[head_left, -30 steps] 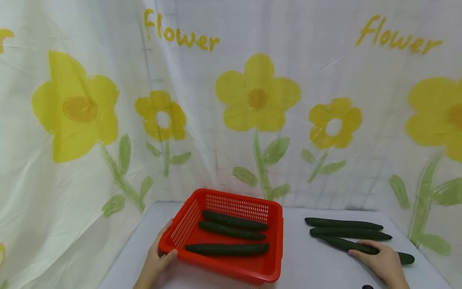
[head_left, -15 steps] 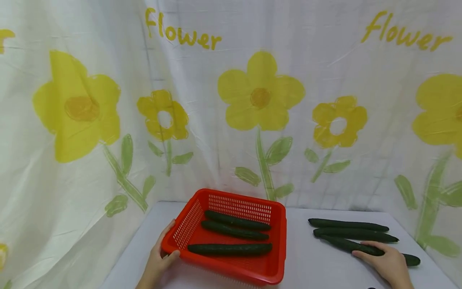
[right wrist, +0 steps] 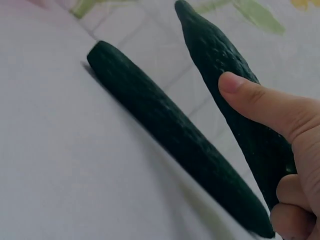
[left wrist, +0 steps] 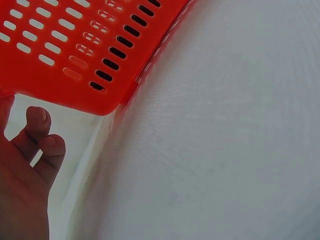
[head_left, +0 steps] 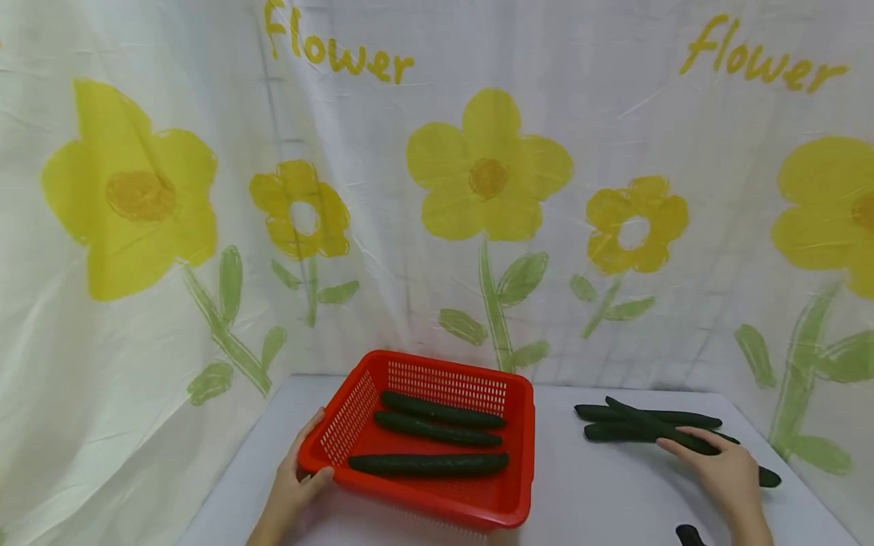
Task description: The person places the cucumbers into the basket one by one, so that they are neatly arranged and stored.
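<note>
At lower left of the head view, the left corner of a red plastic basket (head_left: 416, 498) is being gripped by the left hand (head_left: 292, 485), seemingly for steadiness. Lower centre, three cucumbers (head_left: 437, 430) are being contained by its walls. Lower right, another cucumber (right wrist: 255, 145) is being gripped mid-length by the right hand (head_left: 730, 470), probably for balance, and is being held aslant across two lying cucumbers (head_left: 614, 433).

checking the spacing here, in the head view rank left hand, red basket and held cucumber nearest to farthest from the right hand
1. Held cucumber: in the grip of the right hand
2. Red basket: to the left, apart from that hand
3. Left hand: farthest left, at the basket's near left corner
</note>
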### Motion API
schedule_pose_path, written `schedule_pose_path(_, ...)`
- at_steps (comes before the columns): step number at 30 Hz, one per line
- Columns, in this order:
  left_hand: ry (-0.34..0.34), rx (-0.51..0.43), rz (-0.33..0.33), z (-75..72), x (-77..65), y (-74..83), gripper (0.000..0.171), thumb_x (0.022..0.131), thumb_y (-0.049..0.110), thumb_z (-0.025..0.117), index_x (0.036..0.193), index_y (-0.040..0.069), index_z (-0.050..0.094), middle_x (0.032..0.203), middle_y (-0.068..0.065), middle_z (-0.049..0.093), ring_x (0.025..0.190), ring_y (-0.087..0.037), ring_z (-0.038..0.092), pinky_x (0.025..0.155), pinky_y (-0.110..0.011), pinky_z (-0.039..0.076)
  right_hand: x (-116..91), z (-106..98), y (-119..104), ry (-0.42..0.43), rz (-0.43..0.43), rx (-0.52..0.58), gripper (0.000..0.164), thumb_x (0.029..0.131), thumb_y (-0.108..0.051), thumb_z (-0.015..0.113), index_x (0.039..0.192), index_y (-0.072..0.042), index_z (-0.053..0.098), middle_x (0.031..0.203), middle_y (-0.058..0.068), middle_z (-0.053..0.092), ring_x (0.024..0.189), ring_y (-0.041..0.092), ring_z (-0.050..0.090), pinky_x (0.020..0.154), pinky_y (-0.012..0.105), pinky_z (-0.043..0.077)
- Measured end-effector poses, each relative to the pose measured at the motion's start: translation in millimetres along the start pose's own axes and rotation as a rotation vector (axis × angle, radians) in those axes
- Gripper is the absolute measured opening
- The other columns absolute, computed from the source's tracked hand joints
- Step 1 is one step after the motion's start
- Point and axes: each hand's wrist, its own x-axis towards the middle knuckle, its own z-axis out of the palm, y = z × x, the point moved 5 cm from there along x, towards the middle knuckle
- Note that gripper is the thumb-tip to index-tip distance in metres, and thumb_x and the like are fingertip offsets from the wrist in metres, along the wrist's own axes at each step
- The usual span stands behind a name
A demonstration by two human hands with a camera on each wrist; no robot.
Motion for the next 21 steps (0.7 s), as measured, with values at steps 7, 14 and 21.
schedule_pose_path(7, -0.009, 0.006, 0.014, 1.6, 2.4, 1.8, 0.084, 0.092, 0.006, 0.074, 0.166, 0.015, 0.036, 0.170, 0.005, 0.038, 0.142, 0.009, 0.041, 0.103, -0.013, 0.044, -2.7, 5.9, -30.5, 0.017, -0.069, -0.060, 0.084, 0.081, -0.065, 0.084, 0.139, -0.006, 0.068, 0.156, 0.033, 0.047, 0.142, 0.058, 0.036, 0.109, 0.070, 0.034)
schedule_pose_path(14, -0.011, 0.006, 0.017, 1.7, 1.0, 4.3, 0.084, 0.092, 0.005, 0.074, 0.166, 0.015, 0.036, 0.170, 0.007, 0.038, 0.142, 0.010, 0.040, 0.103, -0.013, 0.044, -11.9, 16.6, -61.3, 0.074, -0.138, -0.030, 0.076, 0.079, -0.062, 0.087, 0.131, -0.007, 0.075, 0.148, 0.027, 0.059, 0.137, 0.051, 0.047, 0.101, 0.059, 0.041)
schedule_pose_path(21, -0.006, 0.020, -0.021, 0.0, 0.3, -0.5, 0.084, 0.093, 0.006, 0.073, 0.167, 0.021, 0.035, 0.172, 0.003, 0.036, 0.144, 0.010, 0.038, 0.104, -0.014, 0.044, -16.7, 28.6, -88.3, 0.142, -0.225, -0.027, 0.070, 0.076, -0.060, 0.090, 0.124, -0.009, 0.079, 0.135, 0.024, 0.069, 0.125, 0.047, 0.058, 0.084, 0.044, 0.045)
